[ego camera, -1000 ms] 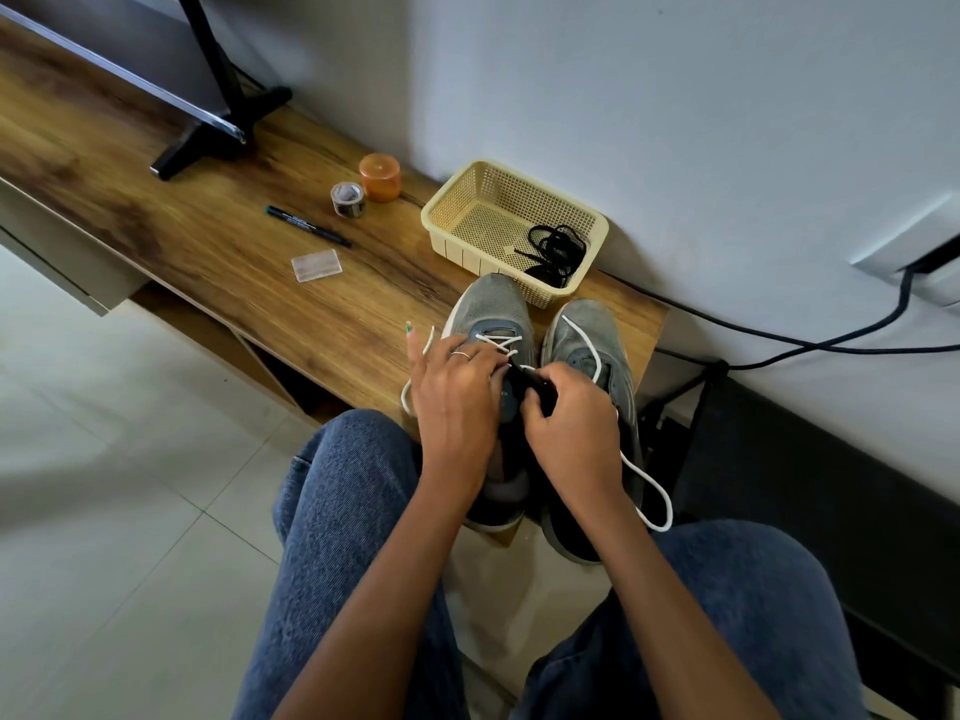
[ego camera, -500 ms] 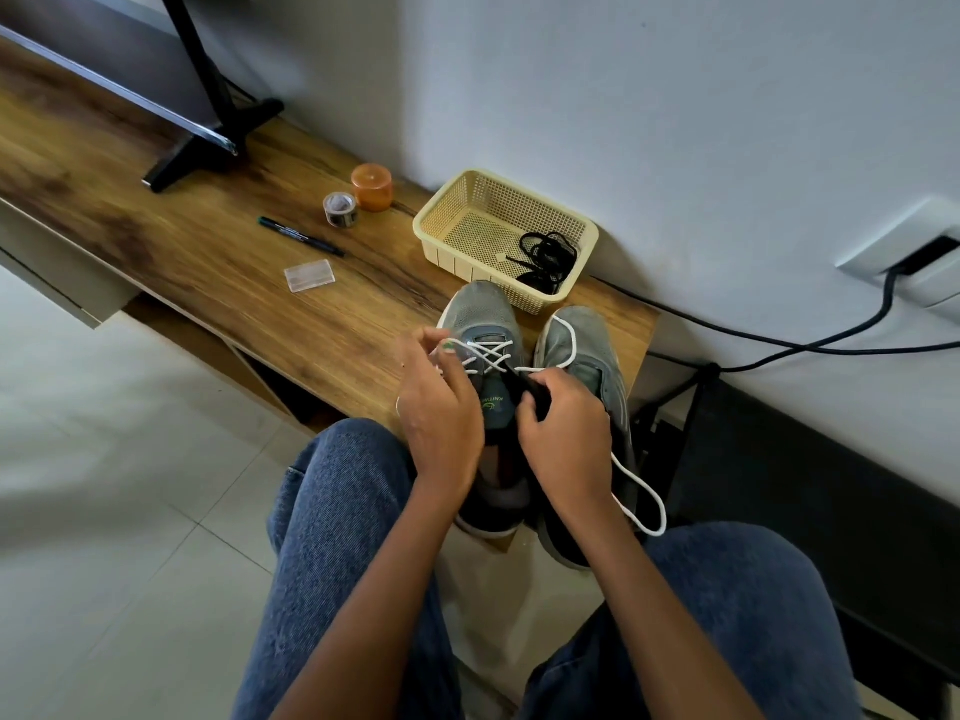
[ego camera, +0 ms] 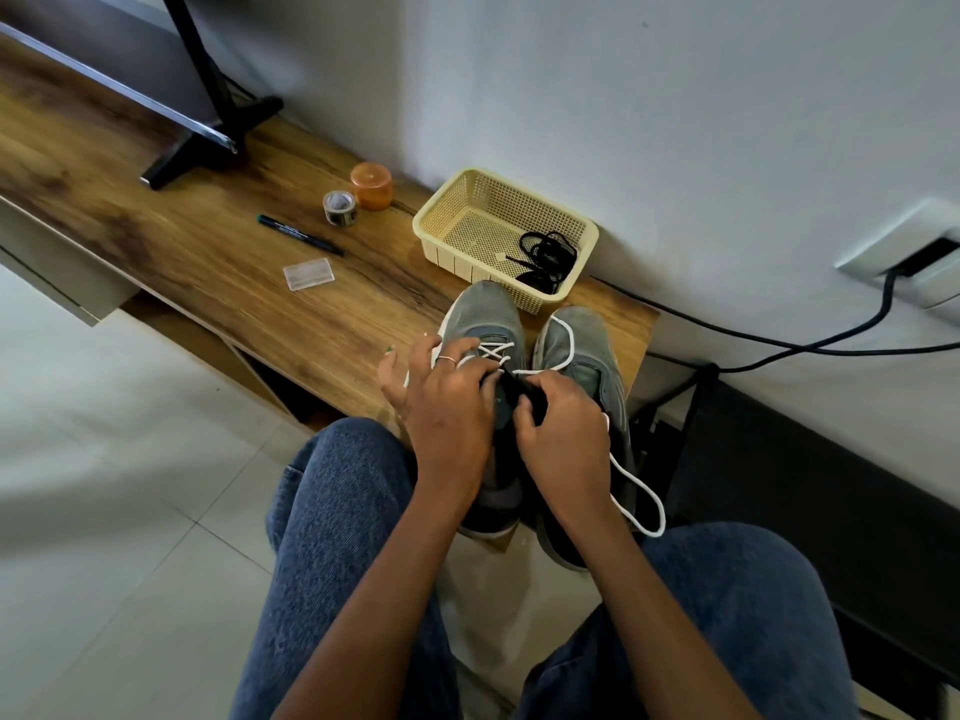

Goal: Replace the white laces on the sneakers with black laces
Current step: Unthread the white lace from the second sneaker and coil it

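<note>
The two grey sneakers (ego camera: 524,350) sit toes-to-wall at the bench (ego camera: 208,283) edge so the left hand (ego camera: 447,402) steadies the white lace (ego camera: 491,353) while right hand (ego camera: 563,428) fingers pinch the dark tongue, black laces (ego camera: 545,252) waiting in the basket (ego camera: 452,241) beyond.

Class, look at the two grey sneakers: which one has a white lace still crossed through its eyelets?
The left sneaker, under both hands; its white lace crosses there, while the right sneaker shows none crossed.

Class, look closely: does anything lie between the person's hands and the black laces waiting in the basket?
Yes. The two grey sneakers stand on the shelf between both hands and the basket. The black laces lie inside, behind its near wall.
</note>
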